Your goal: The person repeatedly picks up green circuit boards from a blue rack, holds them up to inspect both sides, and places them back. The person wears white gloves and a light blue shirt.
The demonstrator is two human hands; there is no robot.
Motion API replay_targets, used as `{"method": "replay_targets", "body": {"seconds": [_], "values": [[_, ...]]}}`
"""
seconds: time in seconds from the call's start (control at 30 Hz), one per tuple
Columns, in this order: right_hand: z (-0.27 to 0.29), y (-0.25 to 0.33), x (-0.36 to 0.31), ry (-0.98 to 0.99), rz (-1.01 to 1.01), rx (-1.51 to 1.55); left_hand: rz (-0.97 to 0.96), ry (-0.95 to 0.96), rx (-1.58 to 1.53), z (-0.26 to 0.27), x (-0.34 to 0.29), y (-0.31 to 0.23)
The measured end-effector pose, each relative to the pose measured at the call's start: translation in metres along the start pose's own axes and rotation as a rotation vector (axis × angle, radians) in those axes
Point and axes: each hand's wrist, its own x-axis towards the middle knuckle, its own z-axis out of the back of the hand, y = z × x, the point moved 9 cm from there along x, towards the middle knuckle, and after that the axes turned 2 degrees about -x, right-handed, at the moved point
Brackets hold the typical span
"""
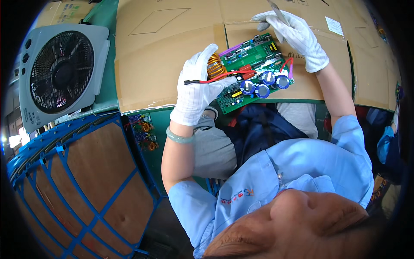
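Both my hands wear white gloves. My left hand [193, 88] is closed on the left edge of a green circuit board [257, 55], next to a copper-wire coil [216, 68]. A red wire [222, 76] with a black end lies across that glove. Several blue round capacitors [262, 91] stand along the board's near side. Just beyond the board's far right corner, my right hand [297, 36] is closed around a thin, flat metal tool [278, 11]. Its exact kind is unclear, and the fingers hide its lower part.
Cardboard [172, 52] covers the worktop, and the board is over its near edge. At the left stands a grey box fan [62, 71]. Below it is a blue metal frame with wooden panels [99, 172]. More small circuit boards with coils [145, 131] are beside my left forearm.
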Motion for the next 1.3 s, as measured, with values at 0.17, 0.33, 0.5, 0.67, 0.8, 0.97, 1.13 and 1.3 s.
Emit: {"method": "replay_targets", "body": {"seconds": [0.17,0.33,0.5,0.67,0.8,0.97,1.13,1.3], "values": [[0.005,-0.020,0.011,-0.025,0.086,-0.009,0.039,0.017,-0.013,-0.007,0.005,0.008],[-0.030,0.016,0.006,0.256,-0.056,-0.086,0.140,0.136,-0.383,-0.024,-0.015,-0.003],[-0.075,0.019,-0.013,0.604,-0.083,-0.168,0.229,0.201,-0.500,-0.047,-0.023,0.004],[-0.077,0.019,-0.011,0.541,0.174,-0.209,0.261,0.196,-0.326,-0.039,-0.017,0.000],[-0.078,0.017,-0.008,0.527,0.215,-0.221,0.254,0.192,-0.295,-0.038,-0.014,0.000],[-0.081,0.013,-0.005,0.550,0.164,-0.237,0.320,0.228,-0.360,-0.040,-0.016,0.002],[-0.076,0.015,-0.002,0.504,0.166,-0.257,0.278,0.182,-0.361,-0.039,-0.015,0.001],[-0.077,0.010,0.000,0.530,0.062,-0.280,0.271,0.204,-0.345,-0.040,-0.014,0.001]]}}
